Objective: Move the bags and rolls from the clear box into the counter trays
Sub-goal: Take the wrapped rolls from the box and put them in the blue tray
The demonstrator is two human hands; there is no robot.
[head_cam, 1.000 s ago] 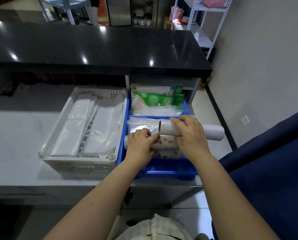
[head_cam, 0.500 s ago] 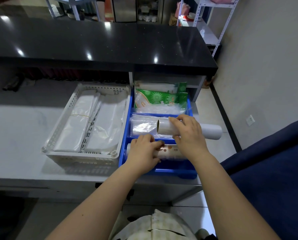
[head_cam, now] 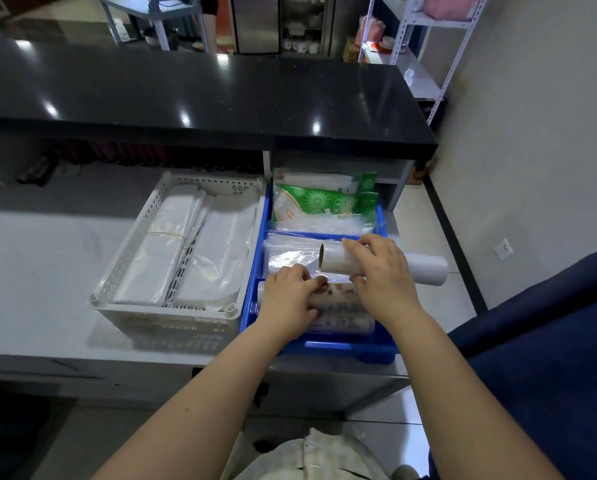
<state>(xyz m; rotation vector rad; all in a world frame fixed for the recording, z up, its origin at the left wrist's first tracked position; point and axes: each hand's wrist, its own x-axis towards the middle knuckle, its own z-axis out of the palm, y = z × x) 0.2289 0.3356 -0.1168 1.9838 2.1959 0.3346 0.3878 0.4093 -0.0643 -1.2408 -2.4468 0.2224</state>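
Note:
A blue divided tray (head_cam: 345,346) stands on the counter beside a white slotted basket (head_cam: 172,317). My right hand (head_cam: 382,275) grips a long white roll on a cardboard core (head_cam: 425,268), held crosswise above the tray's middle compartment, its far end past the tray's right wall. My left hand (head_cam: 288,297) pinches a patterned roll (head_cam: 338,299) lying in the front compartment. Clear bags (head_cam: 290,254) fill the middle compartment and green-printed packs (head_cam: 321,202) the rear one. The clear box is not in view.
The white basket holds flat stacks of white plastic bags (head_cam: 165,251). A black raised countertop (head_cam: 200,95) overhangs the trays' far side. A dark blue surface (head_cam: 546,358) is at my right. Metal shelving (head_cam: 425,46) stands against the far wall.
My left hand shifted on the patterned roll, and its hold on the roll in the front compartment stays. My right hand keeps the white roll in nearly the same place.

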